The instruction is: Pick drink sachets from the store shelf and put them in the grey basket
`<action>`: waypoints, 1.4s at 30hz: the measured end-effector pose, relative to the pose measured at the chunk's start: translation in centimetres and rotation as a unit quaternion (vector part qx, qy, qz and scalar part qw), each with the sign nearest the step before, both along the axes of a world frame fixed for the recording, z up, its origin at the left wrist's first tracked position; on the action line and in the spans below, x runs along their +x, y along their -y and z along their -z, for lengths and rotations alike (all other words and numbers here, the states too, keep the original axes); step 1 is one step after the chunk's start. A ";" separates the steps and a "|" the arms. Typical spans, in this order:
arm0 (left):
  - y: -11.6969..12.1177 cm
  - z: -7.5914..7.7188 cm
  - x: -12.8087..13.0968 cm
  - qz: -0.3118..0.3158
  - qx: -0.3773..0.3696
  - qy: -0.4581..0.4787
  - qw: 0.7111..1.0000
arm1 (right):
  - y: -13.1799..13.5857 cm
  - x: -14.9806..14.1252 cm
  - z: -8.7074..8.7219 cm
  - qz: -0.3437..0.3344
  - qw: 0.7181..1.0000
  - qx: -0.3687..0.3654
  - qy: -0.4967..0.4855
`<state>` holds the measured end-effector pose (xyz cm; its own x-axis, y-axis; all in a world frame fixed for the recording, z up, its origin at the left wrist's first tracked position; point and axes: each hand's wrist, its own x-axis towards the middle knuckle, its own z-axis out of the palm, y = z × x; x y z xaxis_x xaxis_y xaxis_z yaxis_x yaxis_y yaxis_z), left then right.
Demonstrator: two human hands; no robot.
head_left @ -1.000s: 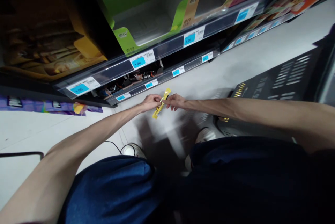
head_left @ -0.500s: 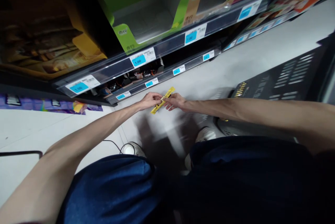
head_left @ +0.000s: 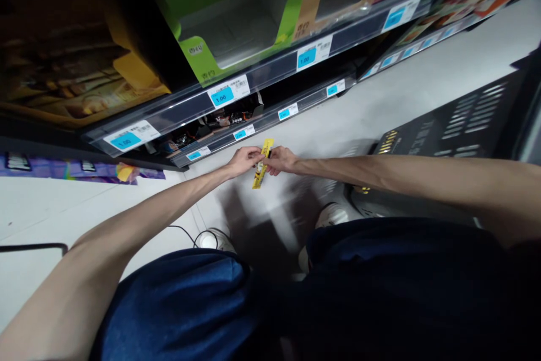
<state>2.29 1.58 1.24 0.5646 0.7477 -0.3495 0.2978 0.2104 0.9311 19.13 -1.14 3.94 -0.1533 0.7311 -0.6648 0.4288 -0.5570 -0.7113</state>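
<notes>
Both my arms reach forward over my knees toward a low shop shelf. My left hand and my right hand meet and pinch a thin yellow stick packet between their fingertips. The packet hangs nearly upright, its upper end between the two hands and its lower end pointing down at the floor. It is held in the air just in front of the bottom shelf rail.
Shelves with blue price tags run across the top. A green display carton sits on the upper shelf, small dark packets on the lowest. A black perforated crate stands at the right. Purple packaging lies at the left.
The yellow packet has swung from a slanted, nearly flat position to almost upright between my fingers. Both hands stay together in about the same place.
</notes>
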 end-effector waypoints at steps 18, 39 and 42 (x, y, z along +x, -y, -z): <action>-1.3 -0.3 -1.1 0.078 0.107 -0.065 0.989 | 1.1 0.2 -1.0 0.110 0.977 -0.092 -0.157; -3.0 0.4 -2.6 0.130 0.104 -0.016 0.986 | 1.4 0.2 -0.2 0.114 0.982 -0.044 -0.146; -3.0 0.3 -2.4 0.135 0.102 -0.037 0.985 | 1.6 0.3 0.0 0.099 0.983 -0.039 -0.149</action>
<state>-0.14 4.55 0.97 0.7310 0.6329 -0.2553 0.3852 -0.0739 0.9199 19.45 -2.75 3.97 -0.2089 0.7149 -0.6673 0.0849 -0.6665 -0.7406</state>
